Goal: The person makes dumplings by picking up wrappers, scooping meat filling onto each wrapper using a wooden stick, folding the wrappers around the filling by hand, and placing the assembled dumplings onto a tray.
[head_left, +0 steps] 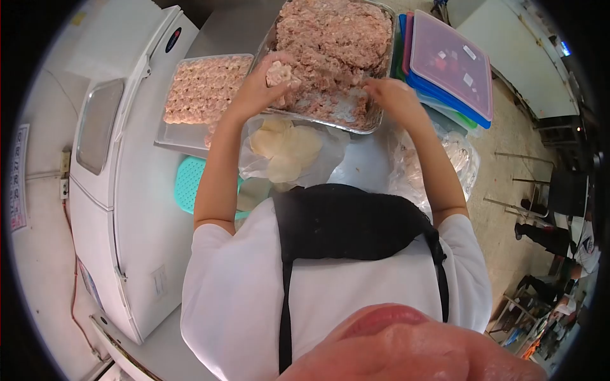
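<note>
A large metal tray [362,129] holds a mass of ground meat filling [337,32], with bare metal showing near its front right corner. Over the tray's left side, my left hand [262,89] is closed around a meat-filled dumpling [279,74]. My right hand [394,100] is at the tray's right edge with its fingers curled together; whatever they hold, if anything, is blurred. Pale round dumpling wrappers [286,147] lie on a clear plastic sheet [337,149] in front of the tray. Rows of filled dumplings [206,89] sit on a smaller tray [181,134] at the left.
Stacked colored lids or boards [451,63] stand right of the meat. Nearer me are a plastic-wrapped container [467,159] and, on the left, a turquoise perforated basket [189,184]. A white freezer [127,159] flanks the left side. People [559,241] are in the far right background.
</note>
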Available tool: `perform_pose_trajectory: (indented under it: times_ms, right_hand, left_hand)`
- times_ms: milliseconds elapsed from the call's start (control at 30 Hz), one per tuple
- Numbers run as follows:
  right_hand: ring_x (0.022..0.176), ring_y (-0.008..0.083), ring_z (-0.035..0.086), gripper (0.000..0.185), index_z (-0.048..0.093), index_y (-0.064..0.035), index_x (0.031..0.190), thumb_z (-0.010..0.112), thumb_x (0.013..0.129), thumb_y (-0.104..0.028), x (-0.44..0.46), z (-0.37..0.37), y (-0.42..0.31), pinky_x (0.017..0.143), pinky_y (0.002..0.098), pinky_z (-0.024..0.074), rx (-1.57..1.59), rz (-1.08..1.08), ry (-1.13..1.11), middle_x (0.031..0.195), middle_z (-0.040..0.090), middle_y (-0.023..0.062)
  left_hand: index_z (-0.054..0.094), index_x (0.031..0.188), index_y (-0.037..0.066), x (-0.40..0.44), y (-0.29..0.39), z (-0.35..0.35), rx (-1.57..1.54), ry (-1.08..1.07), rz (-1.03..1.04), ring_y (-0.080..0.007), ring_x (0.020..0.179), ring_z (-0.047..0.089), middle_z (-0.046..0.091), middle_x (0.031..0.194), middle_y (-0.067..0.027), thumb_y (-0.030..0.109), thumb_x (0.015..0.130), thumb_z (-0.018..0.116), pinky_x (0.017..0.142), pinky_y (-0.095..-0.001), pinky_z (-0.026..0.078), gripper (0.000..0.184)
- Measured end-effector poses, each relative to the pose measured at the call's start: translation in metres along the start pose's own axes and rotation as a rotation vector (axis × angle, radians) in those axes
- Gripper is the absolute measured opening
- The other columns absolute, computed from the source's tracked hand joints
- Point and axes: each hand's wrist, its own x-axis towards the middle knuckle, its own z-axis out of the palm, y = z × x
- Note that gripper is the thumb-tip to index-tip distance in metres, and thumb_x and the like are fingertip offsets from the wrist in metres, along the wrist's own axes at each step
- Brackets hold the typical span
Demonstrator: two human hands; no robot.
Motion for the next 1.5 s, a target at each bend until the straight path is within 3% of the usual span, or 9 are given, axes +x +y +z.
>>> perform_pose_trajectory:
  times_ms: [100,200,533,800,900,1100,1200,1400,1500]
  right_hand:
    - [0.096,0.0292,0.064,0.035,0.065,-0.0031,0.109,0.057,0.091,-0.032,-0.009,-0.047,-0.034,0.081,0.0315,0.0491,0.377,0.161,-0.012,0.108,0.065,0.018]
    - [0.096,0.0267,0.064,0.034,0.065,-0.0024,0.108,0.057,0.092,-0.031,-0.019,-0.042,-0.069,0.081,0.0311,0.0488,0.498,-0.059,-0.083,0.11,0.065,0.0167]
    - [0.083,0.0314,0.063,0.027,0.067,-0.0057,0.105,0.06,0.088,-0.025,-0.012,-0.048,-0.16,0.071,0.0376,0.0501,-0.054,-0.055,0.103,0.099,0.066,0.0137]
    - [0.098,0.0348,0.061,0.032,0.064,-0.0052,0.11,0.057,0.089,-0.029,0.015,-0.029,-0.229,0.082,0.0391,0.0493,0.278,-0.097,0.034,0.106,0.064,0.0161]
    - [0.093,0.0328,0.063,0.033,0.062,-0.0023,0.111,0.056,0.092,-0.029,0.03,0.008,-0.253,0.079,0.0348,0.0498,0.233,-0.078,-0.019,0.103,0.065,0.0169]
    - [0.086,0.024,0.064,0.032,0.062,-0.0012,0.112,0.057,0.092,-0.026,0.022,0.02,-0.262,0.077,0.0321,0.049,0.341,0.05,0.043,0.099,0.067,0.0137]
    - [0.075,0.0118,0.055,0.035,0.062,0.0007,0.114,0.06,0.092,-0.026,0.0,0.042,-0.251,0.069,0.0261,0.0456,0.461,0.215,0.041,0.087,0.064,0.0054]
    - [0.069,0.01,0.052,0.037,0.063,-0.0003,0.113,0.06,0.092,-0.03,-0.049,0.072,-0.24,0.064,0.0257,0.0446,0.689,0.499,0.101,0.082,0.063,0.0034]
    - [0.066,0.0079,0.048,0.038,0.063,-0.0002,0.114,0.06,0.092,-0.031,-0.061,0.063,-0.24,0.06,0.0234,0.0405,0.703,0.57,0.121,0.077,0.058,-0.0001]
  left_hand:
    - [0.056,0.113,0.009,-0.007,0.005,-0.002,0.219,0.193,0.595,-0.0218,0.098,0.061,0.065,0.102,-0.0064,0.022,0.076,0.075,0.086,-0.0353,0.046,0.044]
    - [0.061,0.103,0.008,-0.015,0.009,-0.009,0.166,-0.063,0.438,-0.0231,0.099,0.061,0.066,0.102,-0.0047,0.026,0.075,0.075,0.088,-0.0361,0.046,0.036]
    - [0.061,0.103,0.006,-0.023,-0.045,-0.052,0.296,0.03,0.378,-0.0156,0.088,0.058,0.062,0.108,-0.0067,0.024,0.075,0.076,0.075,-0.0306,0.048,0.037]
    - [0.059,0.109,0.005,-0.095,-0.035,-0.124,0.113,0.046,0.236,-0.0102,0.066,0.059,0.066,0.098,-0.0073,0.018,0.073,0.078,0.054,-0.0217,0.047,0.043]
    - [0.063,0.108,0.005,-0.104,-0.057,-0.154,0.181,0.008,0.061,-0.0203,0.084,0.065,0.064,0.11,-0.0106,0.029,0.074,0.078,0.074,-0.0317,0.051,0.045]
    - [0.056,0.118,0.001,-0.12,-0.138,-0.211,0.322,0.067,0.135,-0.0182,0.083,0.06,0.061,0.102,-0.0127,0.025,0.076,0.075,0.07,-0.0293,0.05,0.052]
    - [0.053,0.12,0.002,-0.109,-0.211,-0.226,0.43,0.032,0.109,-0.0297,0.099,0.058,0.061,0.106,-0.0163,0.031,0.069,0.075,0.085,-0.0372,0.046,0.062]
    - [0.046,0.128,0.003,-0.102,-0.236,-0.184,0.59,0.17,0.248,-0.0378,0.101,0.057,0.059,0.113,-0.0205,0.023,0.07,0.072,0.086,-0.0416,0.046,0.067]
    - [0.037,0.136,0.004,-0.108,-0.206,-0.167,0.444,0.128,0.07,-0.0399,0.106,0.055,0.056,0.119,-0.023,0.02,0.072,0.07,0.088,-0.0435,0.045,0.073]
